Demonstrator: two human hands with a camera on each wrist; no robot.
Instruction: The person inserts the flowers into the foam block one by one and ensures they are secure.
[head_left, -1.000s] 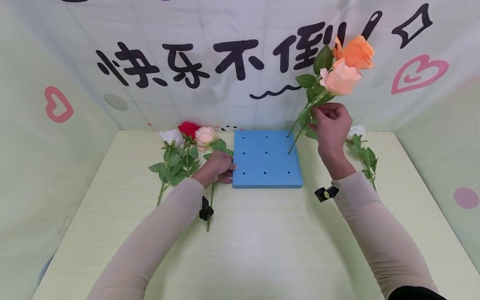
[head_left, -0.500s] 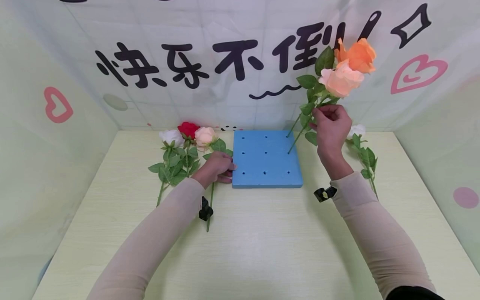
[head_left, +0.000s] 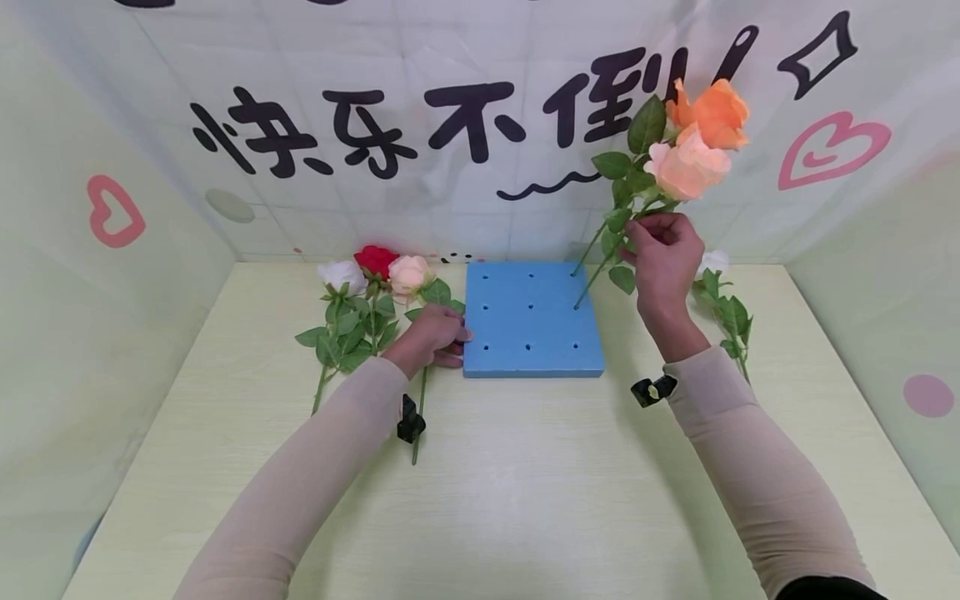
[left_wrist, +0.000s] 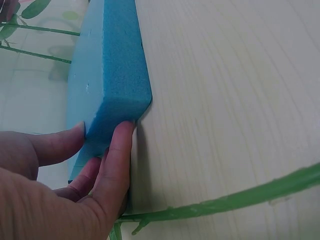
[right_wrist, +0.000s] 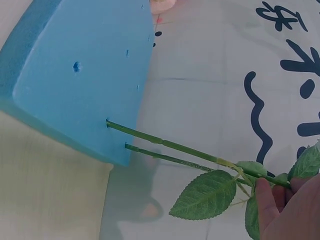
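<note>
A blue foam block point(head_left: 531, 333) with rows of small holes lies flat on the table. My left hand point(head_left: 437, 335) holds its left edge; in the left wrist view the thumb point(left_wrist: 62, 145) is on the top face and the fingers are against the side. My right hand point(head_left: 667, 258) pinches the leafy stem of a light pink rose point(head_left: 688, 167), tilted to the right. In the right wrist view this rose's stem point(right_wrist: 162, 142) sits in one hole. Behind it, an orange rose point(head_left: 716, 115) stands in the back right hole.
To the left lie a white rose point(head_left: 342, 277), a red rose point(head_left: 377, 261) and a pale pink rose point(head_left: 409, 277), the last one's stem passing under my left wrist. Another white rose point(head_left: 712, 262) lies right of my right hand. A printed backdrop point(head_left: 450, 200) rises behind the table.
The pink rose's head has shifted slightly down and to the right in my right hand's pinch. My left hand keeps its place on the block.
</note>
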